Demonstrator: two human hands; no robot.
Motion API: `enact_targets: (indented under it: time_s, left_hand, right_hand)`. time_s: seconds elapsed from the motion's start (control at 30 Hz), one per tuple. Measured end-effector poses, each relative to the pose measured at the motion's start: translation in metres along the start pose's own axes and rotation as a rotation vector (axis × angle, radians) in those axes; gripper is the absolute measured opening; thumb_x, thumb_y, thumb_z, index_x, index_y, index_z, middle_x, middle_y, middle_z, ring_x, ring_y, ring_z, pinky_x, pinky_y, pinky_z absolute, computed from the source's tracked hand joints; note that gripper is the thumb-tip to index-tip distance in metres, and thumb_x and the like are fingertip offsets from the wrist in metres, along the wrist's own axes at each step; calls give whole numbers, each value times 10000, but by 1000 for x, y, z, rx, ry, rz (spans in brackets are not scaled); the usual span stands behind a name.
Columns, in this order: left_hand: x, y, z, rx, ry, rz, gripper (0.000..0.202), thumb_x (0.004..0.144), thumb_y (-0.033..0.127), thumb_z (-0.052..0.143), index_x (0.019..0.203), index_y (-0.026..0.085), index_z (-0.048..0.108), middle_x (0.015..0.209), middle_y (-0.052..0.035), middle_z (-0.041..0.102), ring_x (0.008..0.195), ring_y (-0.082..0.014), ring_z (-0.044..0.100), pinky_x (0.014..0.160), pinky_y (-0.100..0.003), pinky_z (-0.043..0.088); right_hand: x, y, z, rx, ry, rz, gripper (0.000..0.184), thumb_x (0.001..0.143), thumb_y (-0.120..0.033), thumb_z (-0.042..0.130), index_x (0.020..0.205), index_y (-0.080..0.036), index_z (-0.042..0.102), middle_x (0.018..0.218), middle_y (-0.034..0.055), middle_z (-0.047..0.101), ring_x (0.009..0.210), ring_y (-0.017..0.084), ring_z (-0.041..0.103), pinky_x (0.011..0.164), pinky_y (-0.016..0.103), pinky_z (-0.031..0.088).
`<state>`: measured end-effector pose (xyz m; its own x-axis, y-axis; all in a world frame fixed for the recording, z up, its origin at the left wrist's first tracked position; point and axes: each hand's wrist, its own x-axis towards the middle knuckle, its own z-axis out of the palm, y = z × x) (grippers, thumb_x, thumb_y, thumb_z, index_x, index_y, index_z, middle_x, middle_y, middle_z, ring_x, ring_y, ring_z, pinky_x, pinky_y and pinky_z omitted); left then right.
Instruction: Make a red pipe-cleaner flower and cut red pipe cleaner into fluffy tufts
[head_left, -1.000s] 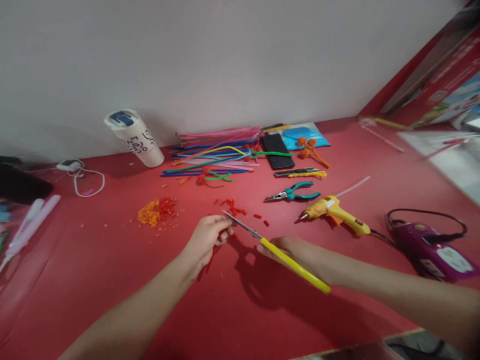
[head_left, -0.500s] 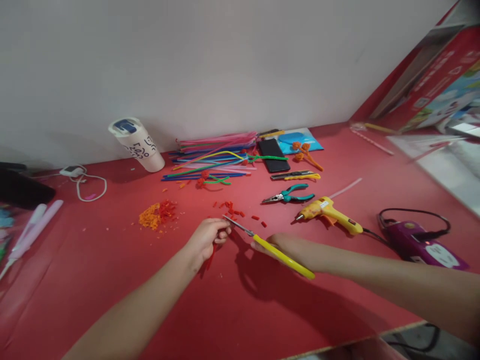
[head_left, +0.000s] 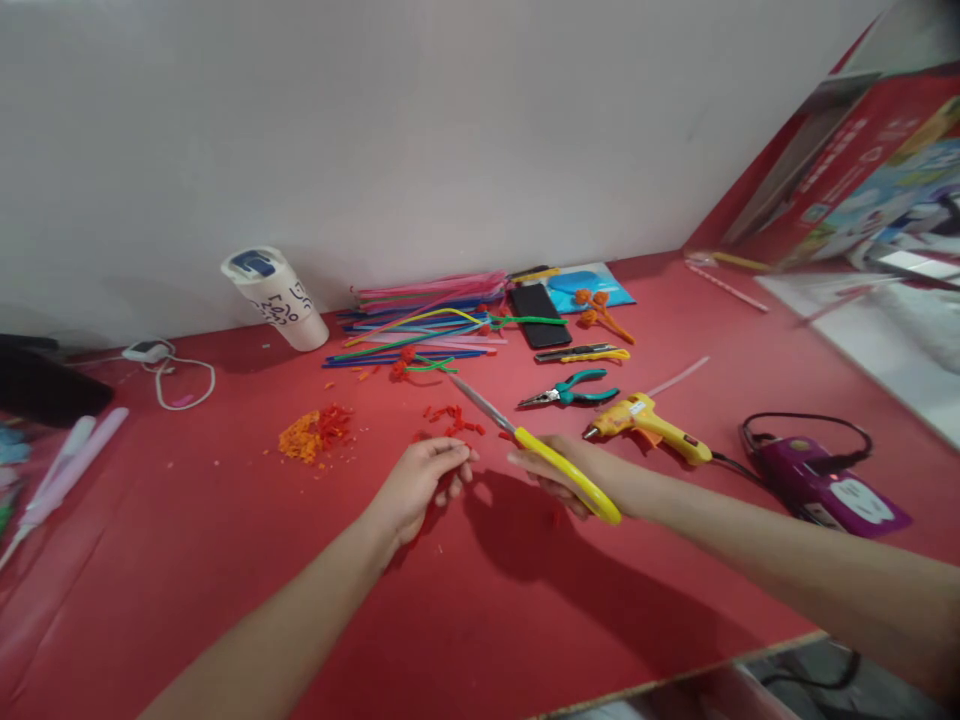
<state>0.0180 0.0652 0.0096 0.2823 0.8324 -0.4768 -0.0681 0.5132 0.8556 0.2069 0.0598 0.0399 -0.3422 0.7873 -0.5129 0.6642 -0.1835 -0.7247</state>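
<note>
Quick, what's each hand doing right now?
Left hand: thumb and fingers closed in a pinch; whether anything is held can't be told.
Right hand: closed on the yellow-handled scissors.

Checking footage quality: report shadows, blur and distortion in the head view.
Head view, centre: a soft shadow falls below the right hand and yellow-handled scissors; head view, right edge: the printed box looks smeared; head view, left: the tumbler leans outward, likely wide-angle distortion.
</note>
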Motion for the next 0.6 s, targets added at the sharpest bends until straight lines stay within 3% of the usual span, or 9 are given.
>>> enact_targets:
  time_s: [0.2, 0.33, 0.6]
  left_hand:
    - [-23, 7, 17, 111, -124, -2, 212, 721, 328, 560, 630, 138, 529, 537, 31, 519, 366, -22, 292, 368, -176, 156]
    - [-29, 8, 20, 125, -150, 23, 201, 727, 322, 542, 635, 143, 537, 547, 28, 525, 383, -31, 303, 384, -190, 171]
    - [-22, -3, 22, 323, -61, 75, 130, 722, 229, 467, 680, 140, 551, 518, 20, 532, 378, -55, 341, 417, -202, 257]
  right_hand:
    - [5, -4, 11, 159, -80, -180, 450, 802, -510, 406, 484, -205, 315, 360, -81, 310, 333, 66, 384, 393, 204, 332]
    - [3, -7, 16, 123, -76, -190, 389, 826, -438, 370, 520, -199, 345, 386, -88, 306, 329, 62, 390, 390, 194, 345]
    - [6, -1, 14, -246, 78, -228, 155, 795, -327, 437, 737, -184, 455, 614, -3, 542, 515, 111, 497, 472, 212, 292]
